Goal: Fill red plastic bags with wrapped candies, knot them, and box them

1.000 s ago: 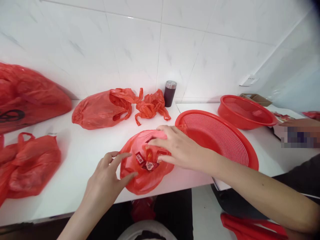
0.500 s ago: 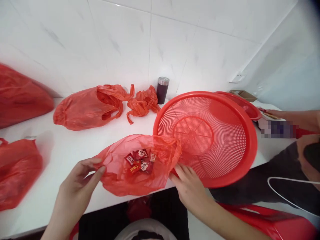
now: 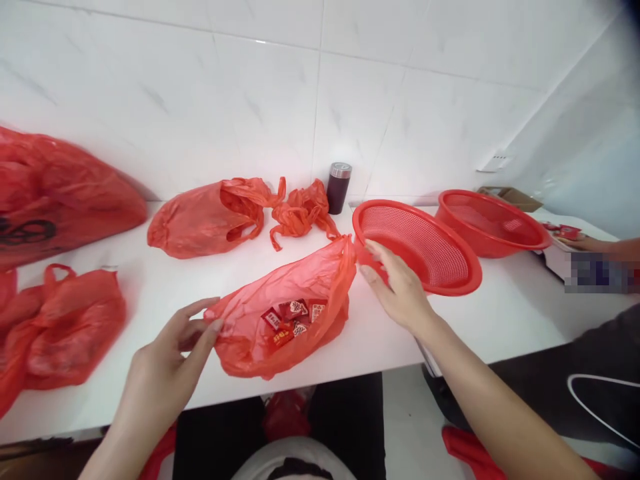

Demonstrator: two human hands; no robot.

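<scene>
A thin red plastic bag point(image 3: 280, 360) lies on the white table with its mouth open. Several small wrapped snacks point(image 3: 295, 310) in dark red and orange packets rest inside it. My left hand point(image 3: 175, 353) pinches the left edge of the bag's mouth between thumb and fingers. My right hand point(image 3: 400, 290) is just right of the bag, thumb and fingers apart, nothing seen in it. Its fingers overlap the near left side of a red perforated plastic basket point(image 3: 450, 260); whether they touch it I cannot tell.
Red bags, one full point(image 3: 90, 193), one below it point(image 3: 85, 327) and one lying point(image 3: 193, 220), are to the left. A crumpled bag point(image 3: 300, 210) and dark tumbler point(image 3: 339, 190) stand by the wall. Right are a second basket point(image 3: 493, 223) and another person's hand point(image 3: 595, 245).
The red basket has moved back and to the right, away from the table's front edge. My right hand has left the bag's right side and shifted up and right. The view has turned slightly left.
</scene>
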